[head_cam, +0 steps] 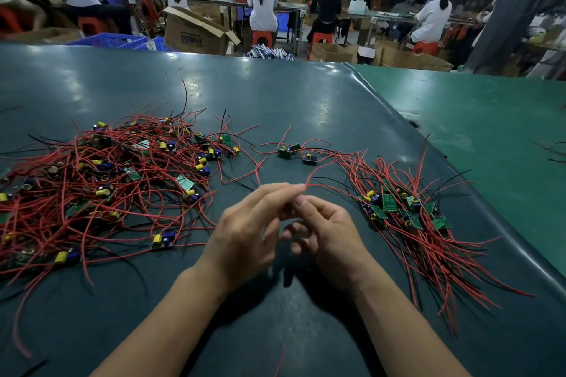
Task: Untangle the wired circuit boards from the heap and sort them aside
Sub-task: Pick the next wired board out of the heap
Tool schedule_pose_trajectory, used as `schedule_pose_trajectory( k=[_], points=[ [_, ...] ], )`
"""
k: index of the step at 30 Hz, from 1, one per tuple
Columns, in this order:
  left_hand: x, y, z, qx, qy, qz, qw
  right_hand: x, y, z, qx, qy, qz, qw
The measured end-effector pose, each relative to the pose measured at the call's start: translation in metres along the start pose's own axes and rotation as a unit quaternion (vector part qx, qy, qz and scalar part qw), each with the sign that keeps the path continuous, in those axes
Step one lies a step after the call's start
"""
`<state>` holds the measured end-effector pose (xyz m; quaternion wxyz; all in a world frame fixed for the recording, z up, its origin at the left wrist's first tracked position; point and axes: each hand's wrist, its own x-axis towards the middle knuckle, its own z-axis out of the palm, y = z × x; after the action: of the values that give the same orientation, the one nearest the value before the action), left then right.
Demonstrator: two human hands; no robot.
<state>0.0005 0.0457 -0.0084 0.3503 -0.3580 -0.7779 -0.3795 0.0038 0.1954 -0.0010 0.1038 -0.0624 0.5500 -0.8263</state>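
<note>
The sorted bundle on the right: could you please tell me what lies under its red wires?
Green circuit boards with yellow capacitors show among the sorted bundle, which rests on the dark table mat. Any boards deeper below are covered.

Far beyond the hands, past the table's far edge and a little to the left, an open brown cardboard carton [196, 32] carries dark printed lettering on its side, upside down; it seems to read "Tenape", though I can't be sure. Nothing else is legible.
</note>
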Motion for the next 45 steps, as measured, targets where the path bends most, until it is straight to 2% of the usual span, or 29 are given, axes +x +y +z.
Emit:
schedule_pose_trajectory(
  k=[2, 6, 8, 10, 13, 18, 24, 29, 36, 45],
  points=[
    [0.001, -0.001, 0.000, 0.007, 0.003, -0.004, 1.000, 0.001, -0.001, -0.003, 0.004, 0.038, -0.015, 0.999],
    [0.001, -0.002, 0.001, 0.058, 0.078, -0.035, 0.995, 0.004, -0.006, -0.011, 0.009, 0.101, -0.022, 0.995],
    [0.000, 0.001, 0.003, 0.030, 0.057, -0.135, 0.989, 0.003, -0.008, -0.012, 0.018, 0.091, -0.018, 0.996],
    [-0.001, 0.001, 0.006, -0.029, 0.015, -0.248, 0.968, 0.001, -0.007, -0.010, 0.012, 0.065, -0.023, 0.998],
    [0.000, 0.002, 0.006, -0.116, 0.011, -0.321, 0.940, -0.001, -0.005, -0.009, -0.039, 0.052, -0.025, 0.998],
    [0.002, 0.002, 0.009, -0.231, 0.034, -0.342, 0.910, -0.001, -0.004, -0.009, -0.075, 0.072, -0.040, 0.994],
    [0.004, -0.001, 0.007, -0.292, 0.043, -0.380, 0.877, 0.002, -0.002, -0.005, -0.079, 0.097, -0.067, 0.990],
    [0.006, -0.001, 0.007, -0.300, 0.060, -0.373, 0.876, 0.003, 0.000, -0.007, -0.095, 0.147, -0.050, 0.983],
    [0.006, 0.000, 0.007, -0.322, 0.042, -0.363, 0.874, 0.004, 0.002, -0.005, -0.084, 0.156, -0.066, 0.982],
    [0.007, -0.003, 0.006, -0.406, 0.045, -0.455, 0.791, 0.001, 0.001, -0.005, -0.146, 0.124, -0.114, 0.975]
  ],
)
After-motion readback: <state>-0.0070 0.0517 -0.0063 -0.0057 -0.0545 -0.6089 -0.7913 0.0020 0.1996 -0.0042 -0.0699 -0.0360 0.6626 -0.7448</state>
